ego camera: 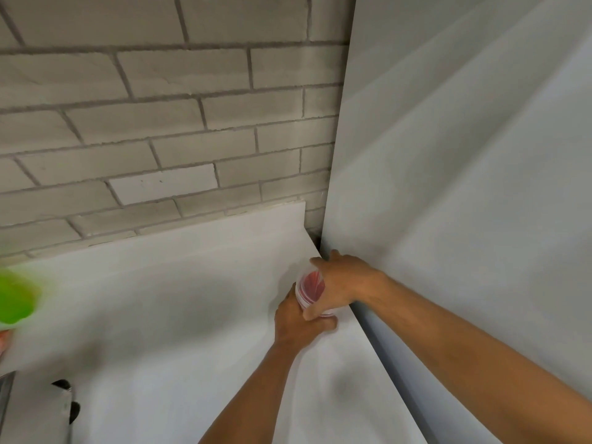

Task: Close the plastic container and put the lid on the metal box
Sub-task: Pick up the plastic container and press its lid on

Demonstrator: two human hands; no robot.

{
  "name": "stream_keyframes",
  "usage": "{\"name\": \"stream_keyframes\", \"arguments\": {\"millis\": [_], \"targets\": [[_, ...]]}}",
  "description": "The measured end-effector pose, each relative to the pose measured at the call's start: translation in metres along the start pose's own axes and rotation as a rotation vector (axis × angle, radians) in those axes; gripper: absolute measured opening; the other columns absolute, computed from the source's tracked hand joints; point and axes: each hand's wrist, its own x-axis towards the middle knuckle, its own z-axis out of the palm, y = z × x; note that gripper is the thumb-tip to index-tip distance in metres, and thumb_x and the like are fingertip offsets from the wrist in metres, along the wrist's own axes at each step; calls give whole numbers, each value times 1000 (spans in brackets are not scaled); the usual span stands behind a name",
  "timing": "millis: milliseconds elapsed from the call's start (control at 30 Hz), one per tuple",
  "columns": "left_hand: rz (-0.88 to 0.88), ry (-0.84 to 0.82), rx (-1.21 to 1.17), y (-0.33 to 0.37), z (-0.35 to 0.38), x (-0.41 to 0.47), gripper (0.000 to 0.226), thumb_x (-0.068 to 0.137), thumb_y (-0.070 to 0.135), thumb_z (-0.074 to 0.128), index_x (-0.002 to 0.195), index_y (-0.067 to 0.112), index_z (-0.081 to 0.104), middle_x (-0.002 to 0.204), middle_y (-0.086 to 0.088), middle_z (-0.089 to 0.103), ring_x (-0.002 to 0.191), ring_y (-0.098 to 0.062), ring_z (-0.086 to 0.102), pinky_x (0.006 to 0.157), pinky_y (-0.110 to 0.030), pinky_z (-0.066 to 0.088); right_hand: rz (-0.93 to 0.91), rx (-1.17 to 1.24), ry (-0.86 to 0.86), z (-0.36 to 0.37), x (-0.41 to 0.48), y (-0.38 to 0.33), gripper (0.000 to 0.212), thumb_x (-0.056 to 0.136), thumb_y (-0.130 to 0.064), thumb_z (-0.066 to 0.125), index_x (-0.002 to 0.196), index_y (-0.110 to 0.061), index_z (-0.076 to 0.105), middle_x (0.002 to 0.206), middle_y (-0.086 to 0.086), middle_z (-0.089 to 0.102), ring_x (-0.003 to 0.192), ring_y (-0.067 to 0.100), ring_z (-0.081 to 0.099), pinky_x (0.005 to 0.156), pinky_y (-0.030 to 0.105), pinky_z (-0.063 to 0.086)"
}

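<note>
White counter (179, 315), brick wall (153, 107) — hands (301, 322) gripping container (312, 288)

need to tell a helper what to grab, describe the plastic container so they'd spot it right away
Follow the white counter to its far right corner, where the brick wall meets a tall white panel. There the left hand and right hand wrap a small clear plastic container, the only thing there showing red inside.

Even, soft daylight-like light, moderately bright. Diffuse grey shadows on white counter (179, 309). No glare. Wide-angle bending of brick wall (153, 123) lines. Green object (16, 299) at left edge heavily motion-blurred; overall slightly soft.
</note>
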Motion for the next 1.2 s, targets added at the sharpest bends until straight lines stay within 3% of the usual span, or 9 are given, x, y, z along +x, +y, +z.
{"name": "stream_keyframes", "arguments": {"millis": [133, 333, 467, 667, 867, 933, 1000, 1100, 1200], "targets": [[2, -9, 10, 2, 0, 0, 100, 39, 59, 93, 131, 32, 61, 116, 14, 71, 104, -10, 69, 91, -33, 60, -35, -28, -34, -2, 2, -5, 125, 57, -60, 88, 160, -24, 27, 138, 10, 46, 107, 27, 53, 71, 32, 47], [22, 12, 39, 8, 0, -2, 97, 42, 58, 94, 130, 32, 61, 117, 11, 69, 109, -14, 67, 93, -32, 59, -142, -69, -105, -14, 6, 1, 136, 46, -44, 103, 158, -34, 27, 134, 4, 43, 119, 29, 54, 88, 42, 60], [15, 6, 51, 6, 1, -1, 97, 42, 60, 94, 129, 31, 63, 116, 12, 71, 106, -11, 69, 91, -31, 60, -165, -61, -49, -10, 8, 4, 125, 37, -51, 99, 146, -40, 40, 119, -2, 45, 103, 21, 56, 75, 38, 61], [-47, 15, -38, 3, 4, -6, 98, 35, 62, 92, 124, 40, 59, 112, 18, 69, 102, -11, 70, 88, -29, 61, -56, -32, 46, -3, 9, -6, 104, 37, -72, 84, 128, -27, 60, 92, -9, 48, 69, 8, 45, 52, 25, 39], [-54, 24, 3, 9, 2, -5, 108, 37, 70, 86, 134, 33, 55, 121, 11, 67, 108, -15, 67, 97, -35, 58, 42, 18, 77, -6, 6, -16, 104, 46, -81, 84, 122, -14, 63, 92, -4, 57, 72, 15, 54, 62, 30, 49], [-30, -6, -2, 9, 1, -6, 104, 40, 66, 89, 133, 31, 59, 122, 11, 69, 109, -15, 68, 95, -36, 60, 45, -14, -20, -8, 4, -12, 124, 45, -78, 90, 143, -14, 51, 122, 4, 63, 99, 24, 62, 79, 33, 55], [-1, -25, 2, 10, 0, -6, 101, 42, 65, 90, 133, 30, 61, 121, 10, 70, 110, -15, 69, 94, -36, 60, -3, -44, -88, -8, 3, -6, 145, 45, -64, 98, 163, -23, 24, 149, 10, 45, 129, 30, 53, 95, 37, 54], [-7, 0, -14, 10, 0, -7, 96, 42, 61, 91, 129, 30, 63, 114, 12, 71, 103, -13, 70, 90, -34, 62, -92, 4, 1, -6, 1, 4, 133, 47, -50, 97, 160, -37, 28, 132, 2, 40, 116, 22, 49, 78, 30, 50], [-6, 17, -37, 10, 1, -9, 98, 43, 57, 93, 131, 29, 63, 116, 10, 71, 104, -16, 70, 90, -35, 62, -98, -9, 64, -3, 2, 6, 116, 45, -61, 91, 149, -38, 44, 112, -4, 38, 100, 17, 45, 67, 28, 42]]}}
